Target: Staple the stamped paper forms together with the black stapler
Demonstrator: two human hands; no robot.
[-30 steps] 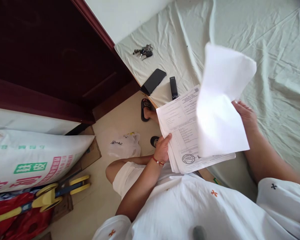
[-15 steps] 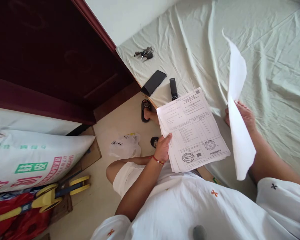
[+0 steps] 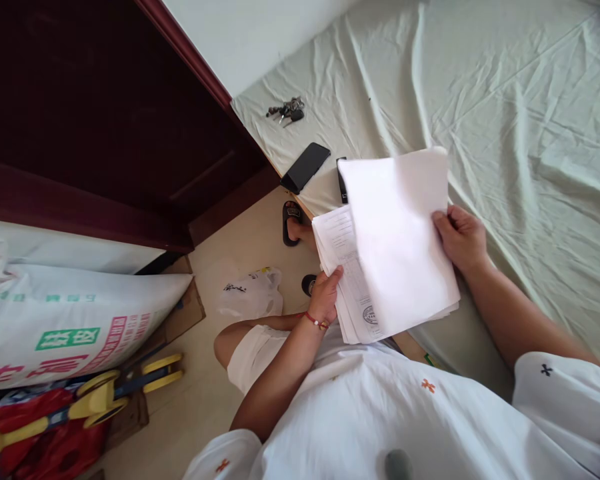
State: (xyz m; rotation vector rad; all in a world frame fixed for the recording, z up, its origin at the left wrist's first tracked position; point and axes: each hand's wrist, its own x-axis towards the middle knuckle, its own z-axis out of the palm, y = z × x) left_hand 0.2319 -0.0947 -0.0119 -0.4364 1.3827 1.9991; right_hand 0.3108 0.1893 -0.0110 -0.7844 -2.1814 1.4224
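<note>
Left fingers: the left hand point(image 3: 327, 293) is closed on the near left edge of the stack of printed white paper forms point(image 3: 347, 280), thumb on top and the other digits hidden beneath.
Right fingers: the right hand point(image 3: 461, 237) pinches the right edge of the blank white paper sheet point(image 3: 397, 237), thumb on its upper face, the remaining fingers curled behind it.
Sheet position: the blank sheet lies flat over most of the stack, leaving only a left strip of print and part of a round stamp showing.
Stack position: held above the lap, over the near edge of the pale green wrinkled bedsheet point(image 3: 520, 107).
Wrist: a thin red cord bracelet point(image 3: 316, 323) circles the left wrist.
Bed items: a flat black smartphone point(image 3: 305, 167) lies just left of a slim black remote point(image 3: 341, 180), which the sheet partly covers; a bunch of metal keys point(image 3: 286, 111) lies farther off near the wall.
Floor: a crumpled white plastic bag point(image 3: 250, 293) rests beside the knee; black sandals point(image 3: 291, 223) lie under the bed's edge.
</note>
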